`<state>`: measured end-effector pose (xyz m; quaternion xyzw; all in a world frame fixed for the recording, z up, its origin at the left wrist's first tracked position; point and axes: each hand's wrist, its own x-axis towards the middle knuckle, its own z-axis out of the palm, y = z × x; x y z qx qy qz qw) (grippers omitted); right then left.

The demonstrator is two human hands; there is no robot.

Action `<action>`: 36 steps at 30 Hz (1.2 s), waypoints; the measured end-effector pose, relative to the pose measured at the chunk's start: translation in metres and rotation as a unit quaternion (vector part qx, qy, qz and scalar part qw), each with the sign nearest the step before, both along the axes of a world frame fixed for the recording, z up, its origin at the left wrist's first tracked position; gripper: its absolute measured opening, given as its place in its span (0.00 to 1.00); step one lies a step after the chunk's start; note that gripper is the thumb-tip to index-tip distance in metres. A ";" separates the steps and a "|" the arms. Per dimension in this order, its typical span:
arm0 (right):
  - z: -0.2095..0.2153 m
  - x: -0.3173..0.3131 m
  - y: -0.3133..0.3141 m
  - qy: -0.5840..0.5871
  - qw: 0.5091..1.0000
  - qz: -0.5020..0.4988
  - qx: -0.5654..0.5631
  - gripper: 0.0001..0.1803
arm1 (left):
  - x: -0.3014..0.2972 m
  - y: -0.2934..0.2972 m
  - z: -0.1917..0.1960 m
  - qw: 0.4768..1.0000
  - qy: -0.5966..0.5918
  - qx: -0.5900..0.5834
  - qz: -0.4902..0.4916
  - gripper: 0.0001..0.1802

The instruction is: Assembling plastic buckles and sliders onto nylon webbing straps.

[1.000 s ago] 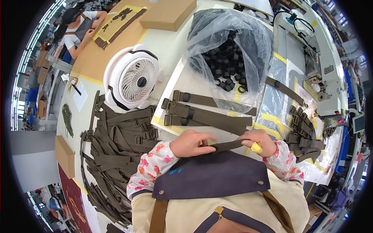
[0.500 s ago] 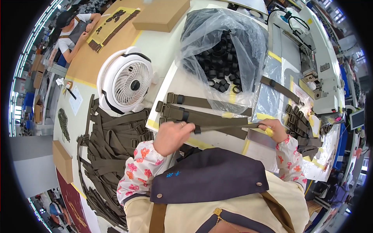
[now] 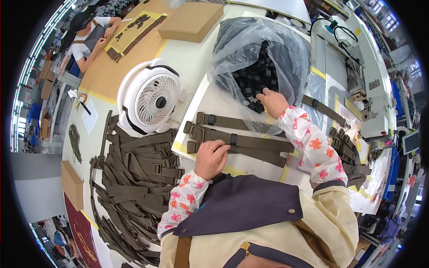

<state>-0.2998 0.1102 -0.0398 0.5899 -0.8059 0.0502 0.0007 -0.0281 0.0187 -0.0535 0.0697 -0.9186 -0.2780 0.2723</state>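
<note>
My right hand [image 3: 274, 104] reaches to the mouth of a clear plastic bag [image 3: 286, 53], its fingers bent in over black rings [image 3: 257, 78]. Whether a ring is between its fingertips is hidden. Olive webbing straps [image 3: 263, 144] with metal slide buckles [image 3: 196, 133] at their left ends lie side by side on the white board. One carries a black loop [image 3: 233, 139]. My left hand [image 3: 211, 158] is closed at the near edge of these straps, fingertips touching or just above the webbing; what they pinch cannot be made out.
A white fan [image 3: 149, 98] stands left of the board. In front of it lies a large heap of olive straps [image 3: 134, 178]. More buckled straps [image 3: 342, 140] lie right, beside a pale machine [image 3: 377, 85]. A cardboard box [image 3: 192, 22] is at the back; a co-worker [image 3: 91, 38] sits far left.
My right hand has let go of the strap and moved up to the black rings. The strap held between both hands now lies with the others. My left hand shifted slightly right and toward me.
</note>
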 end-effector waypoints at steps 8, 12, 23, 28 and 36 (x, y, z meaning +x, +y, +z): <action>-0.013 -0.021 -0.011 0.032 0.992 -0.019 0.122 0.07 | 0.029 0.021 -0.006 0.991 0.010 0.117 0.065 0.09; -0.007 -0.016 -0.010 0.063 0.989 -0.027 0.133 0.08 | 0.029 0.021 -0.007 0.989 0.004 0.130 0.064 0.08; 0.003 0.015 0.009 -0.108 0.949 0.047 -0.293 0.07 | 0.032 0.033 0.019 0.958 0.007 0.282 0.053 0.06; 0.055 0.107 0.029 -0.158 0.884 0.253 -0.359 0.12 | 0.021 0.034 0.059 0.846 0.040 0.531 0.026 0.13; 0.060 0.139 0.033 -0.387 0.833 0.211 -0.335 0.16 | 0.035 0.030 0.057 0.764 0.057 0.641 -0.050 0.05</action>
